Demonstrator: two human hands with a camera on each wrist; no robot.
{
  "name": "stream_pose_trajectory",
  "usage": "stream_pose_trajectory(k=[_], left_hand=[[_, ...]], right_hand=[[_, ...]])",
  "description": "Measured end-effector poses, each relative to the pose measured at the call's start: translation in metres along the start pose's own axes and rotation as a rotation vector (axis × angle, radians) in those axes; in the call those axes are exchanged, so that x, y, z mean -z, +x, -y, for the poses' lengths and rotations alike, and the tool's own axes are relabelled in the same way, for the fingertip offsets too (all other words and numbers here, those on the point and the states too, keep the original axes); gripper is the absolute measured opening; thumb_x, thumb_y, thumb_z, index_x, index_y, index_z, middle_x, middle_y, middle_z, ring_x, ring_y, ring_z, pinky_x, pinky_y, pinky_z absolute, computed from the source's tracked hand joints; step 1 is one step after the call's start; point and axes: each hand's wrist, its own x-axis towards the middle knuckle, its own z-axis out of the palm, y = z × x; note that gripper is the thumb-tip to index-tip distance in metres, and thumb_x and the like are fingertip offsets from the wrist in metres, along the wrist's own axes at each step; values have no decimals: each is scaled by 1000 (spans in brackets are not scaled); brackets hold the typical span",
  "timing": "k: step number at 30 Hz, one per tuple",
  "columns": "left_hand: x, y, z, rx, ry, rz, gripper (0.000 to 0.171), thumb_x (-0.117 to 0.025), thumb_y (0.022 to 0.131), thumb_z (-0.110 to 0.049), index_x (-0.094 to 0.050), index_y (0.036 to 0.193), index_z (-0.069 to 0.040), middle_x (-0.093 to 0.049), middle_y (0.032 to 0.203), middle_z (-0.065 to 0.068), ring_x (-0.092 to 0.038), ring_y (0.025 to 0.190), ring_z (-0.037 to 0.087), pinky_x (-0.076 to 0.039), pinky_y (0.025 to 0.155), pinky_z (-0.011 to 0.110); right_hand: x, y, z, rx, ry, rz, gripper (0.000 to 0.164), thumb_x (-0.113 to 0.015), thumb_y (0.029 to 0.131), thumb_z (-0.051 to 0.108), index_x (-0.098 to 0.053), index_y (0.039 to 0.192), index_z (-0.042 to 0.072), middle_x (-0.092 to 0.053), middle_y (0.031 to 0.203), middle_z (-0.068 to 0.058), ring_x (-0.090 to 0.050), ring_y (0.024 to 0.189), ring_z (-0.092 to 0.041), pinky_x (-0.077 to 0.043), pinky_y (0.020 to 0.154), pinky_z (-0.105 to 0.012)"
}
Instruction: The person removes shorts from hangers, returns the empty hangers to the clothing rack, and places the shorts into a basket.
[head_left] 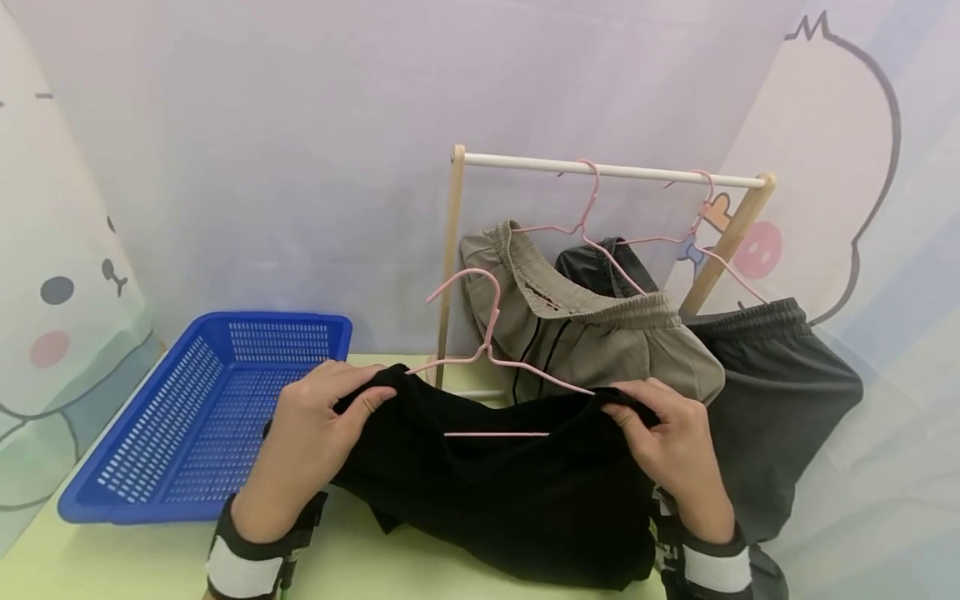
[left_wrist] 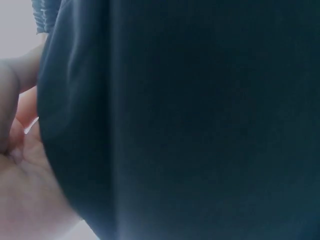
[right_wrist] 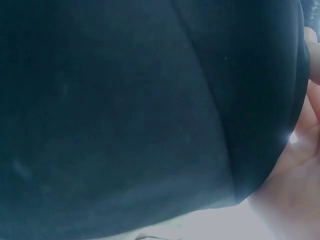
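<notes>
Black shorts (head_left: 510, 500) hang spread between my two hands, the upper edge of the waistband sagging in the middle. My left hand (head_left: 318, 425) pinches the left end of the waistband, thumb on the near side. At the opposite end my right hand (head_left: 671, 433) does likewise. A pink hanger (head_left: 489, 333) stands in the waist opening, hook up and pointing left; its shoulder ends are hidden in the cloth, and its lower bar shows through the opening. Dark cloth of the shorts fills most of the left wrist view (left_wrist: 200, 125) and right wrist view (right_wrist: 125, 115).
Behind the shorts stands a rack with a white rail (head_left: 525, 162) and wooden posts. Beige shorts (head_left: 600, 350) and dark grey pants (head_left: 765, 417) hang there on pink hangers. A blue basket (head_left: 82, 500) sits at the left on the pale yellow-green table (head_left: 360, 567).
</notes>
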Motion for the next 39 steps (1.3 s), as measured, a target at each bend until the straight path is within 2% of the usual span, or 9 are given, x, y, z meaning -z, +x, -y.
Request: stream_pose_trajectory(k=[5, 11, 16, 22, 27, 34, 39], left_hand=[[-15, 4, -9, -50, -39, 5, 27, -84, 86, -7, -80, 113, -8, -76, 101, 1, -70, 96, 15, -58, 78, 32], [-27, 4, -17, -51, -73, -2, 27, -82, 87, -7, -79, 114, -6, -75, 99, 2, -68, 94, 17, -58, 77, 35], [-25, 3, -20, -31, -70, 0, 27, -82, 88, -8, -79, 114, -7, -75, 100, 1, -67, 94, 17, -56, 76, 32], [-24, 3, -19, -35, -71, -7, 26, -82, 87, -7, -80, 113, -7, -75, 98, 1, -67, 92, 17, -54, 75, 29], [-23, 4, -18, -32, -72, -9, 27, -82, 87, -7, -80, 113, -7, -75, 98, 1, -67, 92, 17, -54, 74, 30], [-22, 2, -16, -14, -71, -2, 27, -82, 87, -6, -80, 114, -7, -75, 99, 0, -67, 94, 17, -54, 74, 29], [-20, 0, -13, -22, -65, -18, 29, -82, 86, -3, -80, 114, -6, -75, 99, 0, -67, 91, 15, -51, 74, 21]], right_hand=[[1, 1, 4, 5, 29, 14, 30, -88, 76, -2, -80, 98, 17, -64, 77, 5, -39, 56, 1, -34, 51, -16], [-7, 0, 9, 22, 63, 53, 29, -87, 77, -1, -80, 98, 17, -68, 81, 5, -43, 58, 0, -38, 55, -17], [-12, 1, 13, 43, 88, 79, 28, -86, 78, -2, -79, 99, 17, -71, 86, 4, -51, 63, -1, -42, 59, -19], [-16, 3, 17, 24, 102, 116, 27, -85, 81, 0, -79, 101, 18, -74, 91, 4, -60, 73, -4, -47, 67, -22], [-19, 2, 20, 14, 116, 121, 28, -85, 82, 0, -79, 102, 18, -74, 91, 4, -60, 73, -5, -46, 67, -21], [-22, 2, 21, 54, 137, 118, 33, -85, 79, -4, -79, 103, 18, -74, 92, 4, -63, 76, -5, -48, 69, -20], [-23, 3, 20, 37, 152, 163, 34, -84, 82, -3, -78, 109, 18, -75, 98, 5, -67, 85, -6, -50, 74, -18]])
